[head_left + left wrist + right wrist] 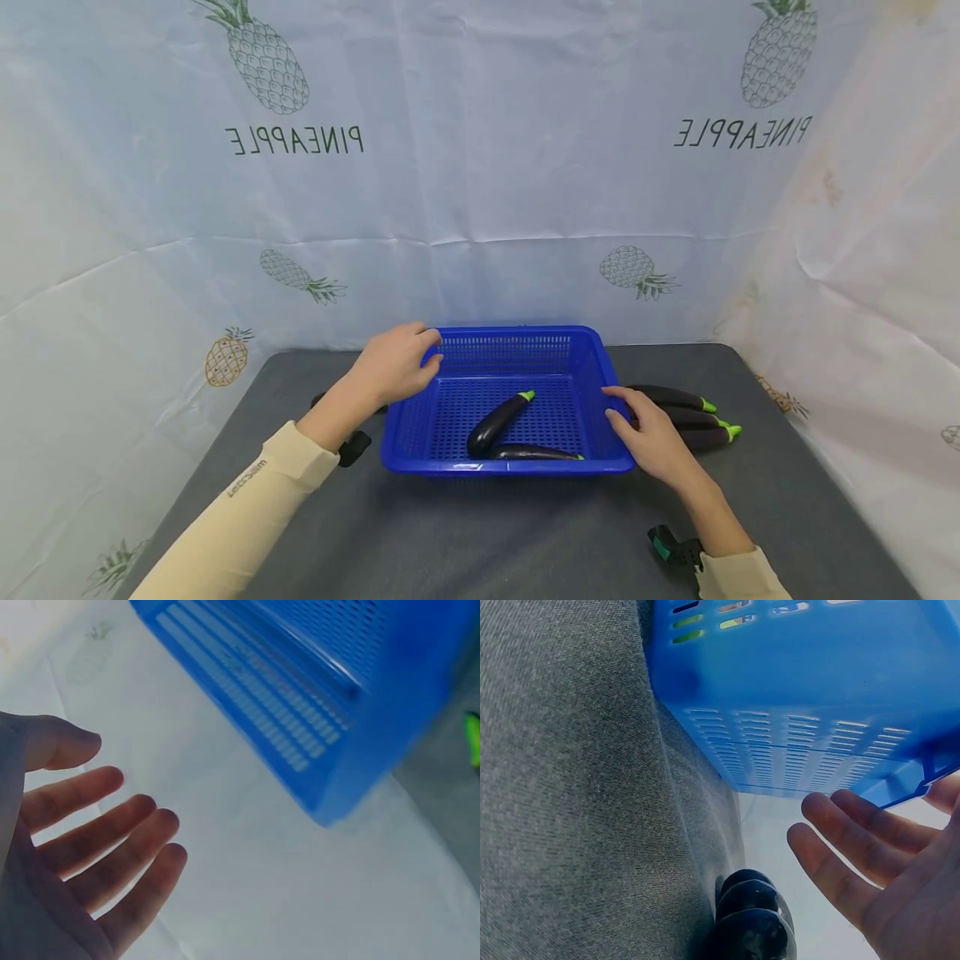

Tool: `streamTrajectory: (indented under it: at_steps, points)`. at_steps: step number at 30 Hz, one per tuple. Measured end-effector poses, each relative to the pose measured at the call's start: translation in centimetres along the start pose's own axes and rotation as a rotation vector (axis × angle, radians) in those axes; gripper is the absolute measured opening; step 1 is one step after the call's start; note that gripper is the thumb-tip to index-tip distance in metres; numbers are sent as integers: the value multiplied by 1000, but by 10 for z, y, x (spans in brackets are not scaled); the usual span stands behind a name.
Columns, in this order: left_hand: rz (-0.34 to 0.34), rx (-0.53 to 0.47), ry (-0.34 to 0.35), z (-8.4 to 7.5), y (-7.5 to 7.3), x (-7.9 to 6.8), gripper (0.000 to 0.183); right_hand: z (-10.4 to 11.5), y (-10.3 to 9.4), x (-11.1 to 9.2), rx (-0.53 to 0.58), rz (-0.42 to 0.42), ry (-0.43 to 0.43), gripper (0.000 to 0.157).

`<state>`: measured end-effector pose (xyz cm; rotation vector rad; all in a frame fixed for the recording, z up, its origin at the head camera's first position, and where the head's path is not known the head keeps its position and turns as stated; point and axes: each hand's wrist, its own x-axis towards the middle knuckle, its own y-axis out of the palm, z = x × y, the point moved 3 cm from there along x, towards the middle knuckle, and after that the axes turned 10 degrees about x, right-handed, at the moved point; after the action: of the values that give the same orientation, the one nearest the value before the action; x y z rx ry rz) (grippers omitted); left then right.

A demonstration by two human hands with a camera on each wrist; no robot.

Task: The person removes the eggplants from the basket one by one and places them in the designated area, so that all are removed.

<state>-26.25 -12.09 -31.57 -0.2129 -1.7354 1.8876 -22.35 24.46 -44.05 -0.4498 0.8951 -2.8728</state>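
Observation:
A blue plastic basket (pixel 510 467) sits on the grey table with two dark eggplants inside. One eggplant (pixel 497 423) lies diagonally; the other eggplant (pixel 536 452) lies along the near wall. My left hand (pixel 397 364) hovers by the basket's far left corner, its fingers relaxed and apart from the basket (pixel 360 772) in the left wrist view. At the right rim is my right hand (pixel 654 433), fingers loosely extended. In the right wrist view its fingers (pixel 847 847) lie just outside the rim, and the thumb is partly hidden behind it.
Three eggplants (pixel 693 418) with green stems lie right of the basket, beside my right hand. Dark shapes show partly behind my left wrist, and a bright green tip (pixel 474 739) appears there. A pineapple-print cloth (pixel 510 183) hangs behind the table (pixel 480 542).

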Motion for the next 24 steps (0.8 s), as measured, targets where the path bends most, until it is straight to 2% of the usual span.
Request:
streamTrajectory:
  at_steps: [7, 14, 24]
  points:
    - [22, 1, 37, -20, 1, 20, 26, 0, 0, 0, 8, 0, 2, 41]
    - [52, 14, 67, -37, 14, 38, 26, -1, -1, 0, 3, -4, 5, 41]
    - [158, 43, 86, -58, 36, 55, 30, -2, 1, 0, 13, -6, -1, 41]
